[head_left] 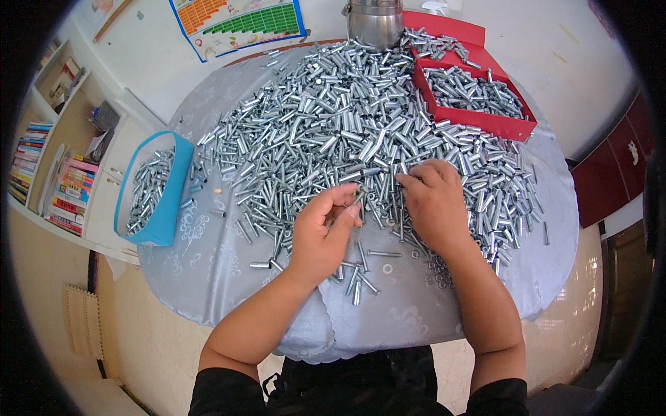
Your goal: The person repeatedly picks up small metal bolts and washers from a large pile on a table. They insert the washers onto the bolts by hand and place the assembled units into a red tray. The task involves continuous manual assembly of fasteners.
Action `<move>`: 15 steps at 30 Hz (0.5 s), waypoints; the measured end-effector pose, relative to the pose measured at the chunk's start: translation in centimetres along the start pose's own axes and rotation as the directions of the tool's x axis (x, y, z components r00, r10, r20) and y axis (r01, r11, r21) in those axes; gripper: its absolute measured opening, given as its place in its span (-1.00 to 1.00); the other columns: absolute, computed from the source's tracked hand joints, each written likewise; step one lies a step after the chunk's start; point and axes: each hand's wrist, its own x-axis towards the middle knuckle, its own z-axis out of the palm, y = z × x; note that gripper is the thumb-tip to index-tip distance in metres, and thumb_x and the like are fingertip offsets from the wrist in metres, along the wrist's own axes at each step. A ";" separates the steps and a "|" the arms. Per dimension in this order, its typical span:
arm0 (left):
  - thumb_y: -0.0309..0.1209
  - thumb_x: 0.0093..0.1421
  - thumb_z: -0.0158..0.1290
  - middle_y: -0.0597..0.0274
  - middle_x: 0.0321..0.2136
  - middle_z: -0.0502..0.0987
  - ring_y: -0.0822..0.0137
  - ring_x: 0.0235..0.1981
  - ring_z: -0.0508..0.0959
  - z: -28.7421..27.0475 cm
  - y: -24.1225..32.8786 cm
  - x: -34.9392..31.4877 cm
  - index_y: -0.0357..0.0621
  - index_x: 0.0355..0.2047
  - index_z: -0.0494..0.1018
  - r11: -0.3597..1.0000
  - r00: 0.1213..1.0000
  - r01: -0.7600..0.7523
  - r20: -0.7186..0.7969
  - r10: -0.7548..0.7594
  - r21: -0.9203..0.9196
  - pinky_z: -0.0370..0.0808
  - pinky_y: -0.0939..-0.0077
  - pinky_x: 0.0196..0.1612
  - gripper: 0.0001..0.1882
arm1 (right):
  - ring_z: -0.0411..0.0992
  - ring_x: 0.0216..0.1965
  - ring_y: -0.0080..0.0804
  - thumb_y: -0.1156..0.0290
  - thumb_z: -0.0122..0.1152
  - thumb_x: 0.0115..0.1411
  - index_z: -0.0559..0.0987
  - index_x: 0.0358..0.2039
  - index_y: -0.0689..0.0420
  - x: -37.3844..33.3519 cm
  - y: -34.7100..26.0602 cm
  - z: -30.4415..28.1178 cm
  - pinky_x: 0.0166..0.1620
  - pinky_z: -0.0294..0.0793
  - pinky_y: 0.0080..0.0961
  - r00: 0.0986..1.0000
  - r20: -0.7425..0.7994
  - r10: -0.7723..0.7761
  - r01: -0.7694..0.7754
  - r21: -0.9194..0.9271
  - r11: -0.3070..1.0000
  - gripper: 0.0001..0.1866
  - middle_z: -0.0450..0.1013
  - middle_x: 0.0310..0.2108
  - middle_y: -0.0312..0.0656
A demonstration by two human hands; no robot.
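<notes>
My left hand [325, 227] is raised over the near edge of a large heap of metal bolts and sleeves [326, 118]. Its thumb and fingers pinch a thin metal bolt [359, 197], mostly covered by the fingertips. To the right, my right hand [434, 202] reaches down into the heap with bent fingers; what its fingertips hold, if anything, is hidden. Between my forearms lie several loose long bolts [357, 281] and a flat washer [388, 268]. More washers [438, 269] gather beside my right wrist.
A blue box [182, 163] of metal parts stands at the left of the round table with its grey cloth [201, 277]. At the far right sits a red box [479, 125] filled with parts, its lid behind. A steel canister [375, 24] stands at the back.
</notes>
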 end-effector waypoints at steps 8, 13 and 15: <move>-0.53 0.31 -0.05 0.12 -0.23 0.54 0.26 -0.24 0.62 -0.3 0.9 0.3 -0.26 0.13 0.28 0.939 0.985 0.173 0.060 -0.163 -0.296 0.57 0.45 -0.15 -0.63 | 0.39 -0.35 -0.60 0.63 0.16 0.15 0.53 -0.13 0.16 -0.7 0.0 -1.7 -0.26 0.40 -0.62 0.818 0.238 0.524 -0.488 0.769 0.413 -0.74 0.43 -0.42 -0.32; -0.48 0.32 -0.03 0.07 -0.22 0.59 0.31 -0.24 0.62 -0.8 0.6 0.4 -0.23 0.05 0.34 0.946 0.986 0.165 0.045 -0.159 -0.278 0.56 0.49 -0.22 -0.70 | 0.44 -0.40 -0.57 0.59 0.04 0.27 0.43 0.02 0.21 -0.6 -0.1 -2.5 -0.28 0.46 -0.61 0.808 0.416 0.416 -0.495 0.863 0.097 -0.70 0.46 -0.37 -0.29; -0.47 0.31 -0.02 0.07 -0.23 0.60 0.34 -0.25 0.62 -0.8 0.7 0.4 -0.23 -0.01 0.38 0.941 0.986 0.166 0.026 -0.166 -0.294 0.55 0.51 -0.24 -0.74 | 0.46 -0.40 -0.55 0.54 0.03 0.29 0.42 0.01 0.22 -0.3 -0.8 -3.0 -0.26 0.47 -0.60 0.762 0.474 0.441 -0.534 0.845 0.015 -0.73 0.49 -0.33 -0.24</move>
